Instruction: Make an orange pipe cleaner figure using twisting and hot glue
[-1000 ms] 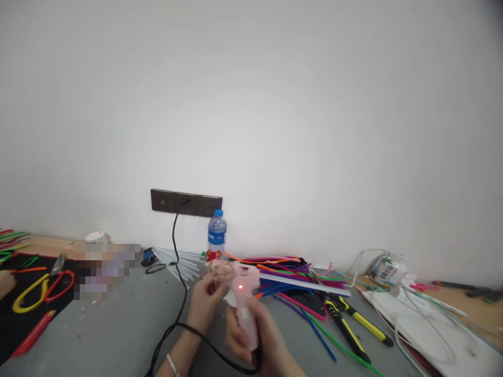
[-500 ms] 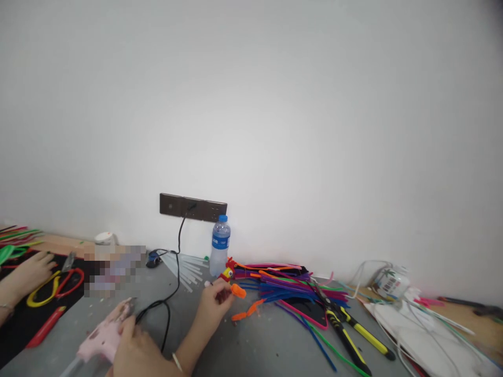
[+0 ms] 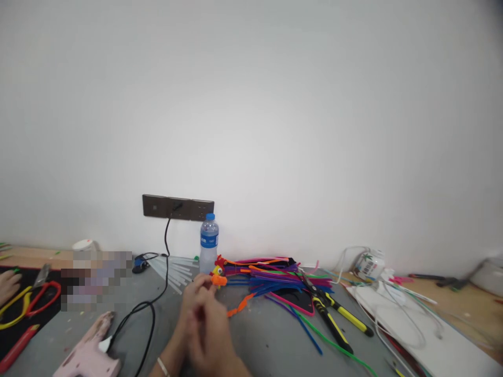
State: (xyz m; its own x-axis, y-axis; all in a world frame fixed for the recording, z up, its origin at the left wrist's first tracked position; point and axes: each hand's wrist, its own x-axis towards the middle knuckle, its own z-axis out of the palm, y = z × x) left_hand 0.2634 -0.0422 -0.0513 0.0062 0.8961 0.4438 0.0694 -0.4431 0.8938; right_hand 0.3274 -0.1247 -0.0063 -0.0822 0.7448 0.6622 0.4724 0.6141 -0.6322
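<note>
My left hand (image 3: 195, 292), with a band at the wrist, pinches a rolled orange pipe cleaner piece (image 3: 219, 280). In front of it, my right hand (image 3: 212, 327) comes in from the lower right with its fingers bent together, slightly blurred. Whatever the right fingers may hold is hidden. Just behind the orange piece shows a small red and yellow figure (image 3: 218, 269) with a round eye; I cannot tell whether a finger touches it. A twisted orange strip (image 3: 241, 305) lies to the right of the hands. The pink glue gun (image 3: 88, 356) rests at the lower left.
A water bottle (image 3: 209, 243) stands by the wall beside glue sticks (image 3: 171, 272). Bundled pipe cleaners (image 3: 275, 280) and yellow-black pliers (image 3: 334, 319) lie to the right. A black cord (image 3: 151, 309) runs to the socket strip (image 3: 178, 207). Another person's hand (image 3: 8, 285) is at far left, near scissors (image 3: 43, 301).
My right hand has let go of the glue gun and moved right to meet my left hand. The view has shifted a little to the right.
</note>
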